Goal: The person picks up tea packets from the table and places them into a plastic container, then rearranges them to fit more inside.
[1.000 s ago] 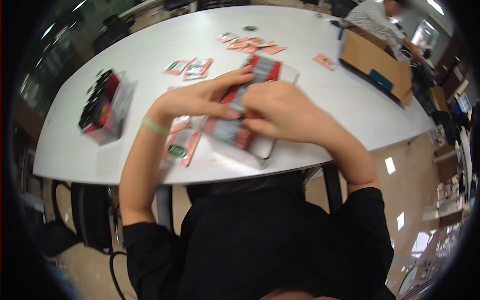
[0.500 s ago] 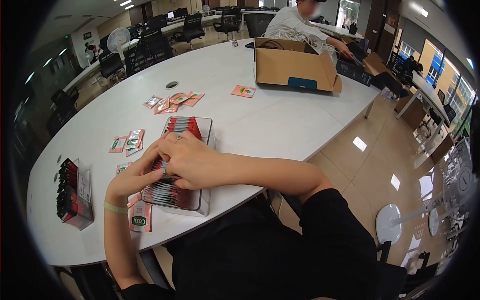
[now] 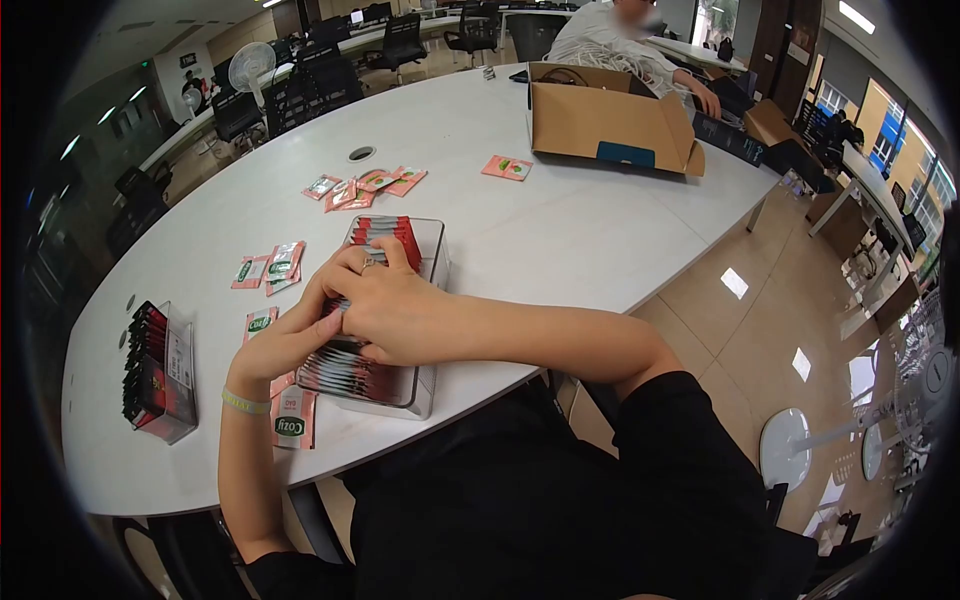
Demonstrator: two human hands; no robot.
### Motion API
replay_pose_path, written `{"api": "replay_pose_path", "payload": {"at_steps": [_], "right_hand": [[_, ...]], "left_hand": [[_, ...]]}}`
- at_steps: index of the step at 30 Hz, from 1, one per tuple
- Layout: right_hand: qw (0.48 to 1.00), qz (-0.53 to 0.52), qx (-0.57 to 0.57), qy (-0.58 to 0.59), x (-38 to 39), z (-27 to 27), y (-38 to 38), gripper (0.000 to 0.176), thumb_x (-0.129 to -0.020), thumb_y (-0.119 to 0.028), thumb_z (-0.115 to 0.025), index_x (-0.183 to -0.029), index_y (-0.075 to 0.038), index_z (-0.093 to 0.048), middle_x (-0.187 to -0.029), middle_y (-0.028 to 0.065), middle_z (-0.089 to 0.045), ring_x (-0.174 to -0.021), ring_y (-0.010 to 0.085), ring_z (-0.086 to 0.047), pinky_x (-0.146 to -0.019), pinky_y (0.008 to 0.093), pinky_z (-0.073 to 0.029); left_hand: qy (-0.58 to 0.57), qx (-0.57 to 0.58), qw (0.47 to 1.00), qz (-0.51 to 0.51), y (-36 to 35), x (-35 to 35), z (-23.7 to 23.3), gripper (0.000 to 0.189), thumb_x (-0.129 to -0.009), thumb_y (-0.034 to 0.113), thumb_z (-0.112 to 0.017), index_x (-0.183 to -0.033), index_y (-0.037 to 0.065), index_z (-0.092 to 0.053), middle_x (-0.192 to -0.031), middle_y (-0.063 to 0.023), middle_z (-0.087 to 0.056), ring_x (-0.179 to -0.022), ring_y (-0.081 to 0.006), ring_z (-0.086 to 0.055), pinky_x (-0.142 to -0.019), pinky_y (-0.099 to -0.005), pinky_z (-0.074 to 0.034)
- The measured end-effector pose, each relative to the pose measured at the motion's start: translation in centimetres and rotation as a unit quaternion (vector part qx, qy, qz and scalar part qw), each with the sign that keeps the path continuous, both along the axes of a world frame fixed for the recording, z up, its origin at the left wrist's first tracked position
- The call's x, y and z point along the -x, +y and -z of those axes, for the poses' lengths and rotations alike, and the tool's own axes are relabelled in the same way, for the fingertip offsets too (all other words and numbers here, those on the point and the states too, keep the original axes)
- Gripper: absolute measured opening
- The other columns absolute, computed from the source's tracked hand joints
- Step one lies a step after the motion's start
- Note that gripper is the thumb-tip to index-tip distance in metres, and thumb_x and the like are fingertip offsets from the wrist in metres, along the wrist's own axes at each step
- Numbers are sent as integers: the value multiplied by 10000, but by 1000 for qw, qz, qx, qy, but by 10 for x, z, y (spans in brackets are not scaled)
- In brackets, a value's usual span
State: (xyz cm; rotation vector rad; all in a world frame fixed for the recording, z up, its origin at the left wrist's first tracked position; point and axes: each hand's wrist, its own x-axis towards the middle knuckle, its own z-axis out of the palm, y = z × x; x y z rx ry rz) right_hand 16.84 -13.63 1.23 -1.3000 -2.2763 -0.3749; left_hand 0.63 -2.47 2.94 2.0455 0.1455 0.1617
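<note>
A clear plastic box (image 3: pixel 428 385) stands near the table's front edge, filled with upright rows of red and silver tea sachets (image 3: pixel 350 373). Over its middle my right hand (image 3: pixel 395 310), with a ring on it, is curled with the fingertips down among the sachets. My left hand (image 3: pixel 290 340) reaches in from the left side, its fingers closed at the same sachets and touching the right hand. The fingertips are partly hidden. Beside my left wrist lies a pink and white Cozy sachet (image 3: pixel 293 418), and another Cozy sachet (image 3: pixel 260 322) lies farther back.
On the left stands a second clear box (image 3: pixel 178 425) with dark sachets. Loose pink sachets (image 3: pixel 283 262) lie behind it, with another pile (image 3: pixel 370 185) and a single sachet (image 3: pixel 507 168) farther back. An open cardboard box (image 3: pixel 610 125) sits near a person in white (image 3: pixel 590 45).
The view has shifted, so the table and things appear farther right and slightly higher. My right index finger is lifted a little more; both hands stay at the box.
</note>
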Motion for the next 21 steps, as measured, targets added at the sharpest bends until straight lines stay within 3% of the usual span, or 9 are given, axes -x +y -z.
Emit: {"api": "replay_pose_path", "payload": {"at_steps": [3, 4, 11, 13, 16, 21], "right_hand": [[1000, -1, -6, -2, -1, -5, -4, 256, -613, -216, -729, -830, -92, -677, -1171, 73, -459, -1107, 263, -422, -857, 530, -279], [1000, -15, -9, -6, -2, -5, -2, 278, -616, -233, -721, -847, -86, -670, -1180, 64, -458, -1117, 265, -401, -855, 524, -277], [985, -106, 129, 46, -21, -28, -12, 185, -650, -240, -654, -698, -67, -611, -1163, 88, -487, -1148, 262, -405, -929, 508, -222], [986, -62, 152, 28, -21, -32, -17, 165, -645, -215, -652, -661, -58, -604, -1138, 107, -482, -1169, 275, -393, -973, 510, -193], [991, -49, 126, -2, -17, -25, -14, 147, -643, -186, -654, -633, -50, -600, -1112, 127, -475, -1173, 290, -388, -986, 505, -191], [993, -53, 104, 1, -15, -20, -14, 129, -627, -159, -661, -629, -39, -615, -1088, 154, -468, -1175, 301, -386, -980, 493, -205]], "left_hand": [[35, 14, 999, 3, 4, 2, 0, 669, -950, 351, -448, -1437, 14, -137, -1473, -113, -194, -1354, -192, -176, -1091, -319, -164], [17, 21, 1000, -3, 3, 3, 2, 536, -966, 300, -423, -1388, 24, -243, -1400, -97, -290, -1308, -170, -246, -1085, -317, -186], [9, -2, 1000, -11, -2, 2, -5, 620, -961, 339, -432, -1433, 32, -173, -1438, -105, -257, -1334, -181, -224, -1086, -307, -186], [5, -35, 999, -9, -4, 1, -5, 634, -964, 364, -418, -1439, 35, -158, -1450, -118, -242, -1346, -197, -212, -1088, -309, -184], [-7, -37, 999, -10, -1, -1, -1, 662, -969, 482, -301, -1440, 40, -155, -1478, -130, -190, -1361, -230, -192, -1091, -313, -178], [2, 31, 999, -17, 10, -5, 11, 626, -980, 480, -241, -1443, 65, -166, -1470, -100, -210, -1341, -195, -214, -1078, -301, -201]]}}
